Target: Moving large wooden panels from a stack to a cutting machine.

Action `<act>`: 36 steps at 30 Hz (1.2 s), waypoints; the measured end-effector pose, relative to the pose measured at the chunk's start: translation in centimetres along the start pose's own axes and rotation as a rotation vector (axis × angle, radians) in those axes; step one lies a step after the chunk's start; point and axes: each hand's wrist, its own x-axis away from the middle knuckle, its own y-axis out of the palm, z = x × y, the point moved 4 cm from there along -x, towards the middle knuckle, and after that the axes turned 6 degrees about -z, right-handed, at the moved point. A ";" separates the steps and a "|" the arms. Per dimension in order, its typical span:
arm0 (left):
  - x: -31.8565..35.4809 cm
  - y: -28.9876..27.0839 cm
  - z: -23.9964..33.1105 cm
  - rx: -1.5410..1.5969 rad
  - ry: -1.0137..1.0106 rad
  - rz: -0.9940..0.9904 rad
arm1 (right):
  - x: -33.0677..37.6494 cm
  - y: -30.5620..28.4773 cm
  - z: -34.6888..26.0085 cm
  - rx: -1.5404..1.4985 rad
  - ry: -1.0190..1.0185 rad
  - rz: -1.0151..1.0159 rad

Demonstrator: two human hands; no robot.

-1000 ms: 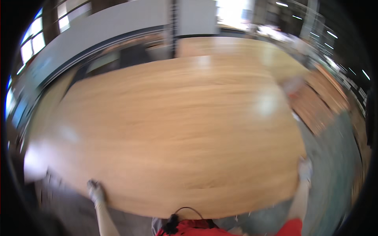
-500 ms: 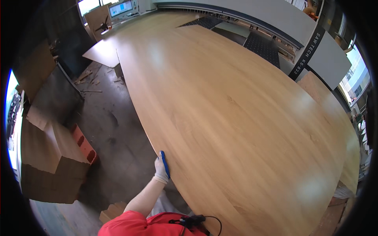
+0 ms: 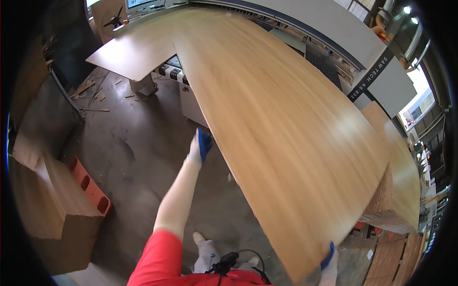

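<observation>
Head view gives us a long wood-grain panel point(image 3: 286, 124) running from the top centre of the frame down to the lower right, its far end lying over what looks like a similar pale sheet point(image 3: 133, 55) at upper left, in front of the large white machine point(image 3: 315, 24) along the top. At lower right we see the right hand point(image 3: 330, 261), in a blue-palmed glove, grasping the near end close to its corner, with blue-coated fingers against the edge. Near the centre, the left hand point(image 3: 201, 147) is right by the long left edge, fingers partly curled; we cannot tell whether they grip the panel, merely touch it or are free. We also note a stack of boards point(image 3: 403, 202) beside and beneath the panel's right side, and an orange-red slotted piece point(image 3: 90, 186) at lower left. We judge the panel heavy for its breadth, stiff across short spans but apt to sag along its length, with a smooth, slightly slippery face and corners that could chip. We would take hold by the edges, palm under and thumb over, one hand near the lower-right corner and the other well up the left edge.
</observation>
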 end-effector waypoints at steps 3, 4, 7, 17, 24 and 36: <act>9.0 -8.6 -4.7 0.286 -0.247 -0.160 | -4.2 18.2 2.8 -0.156 0.216 -0.192; 13.2 -12.0 -6.2 0.263 -0.322 -0.081 | -5.9 24.8 4.3 -0.331 0.313 -0.333; 24.7 -30.0 -8.6 0.245 -0.273 -0.081 | -8.1 47.6 15.1 -0.342 0.464 -0.519; 16.7 -9.2 -7.2 0.146 -0.347 -0.178 | 3.1 72.8 -5.6 0.470 -0.755 -1.806; -1.5 10.9 -13.1 0.297 -0.369 -0.037 | -32.5 52.2 -18.5 0.602 -0.961 -0.615; 0.1 14.4 2.4 0.414 0.323 0.143 | -64.0 53.9 -18.8 0.024 -0.506 -0.745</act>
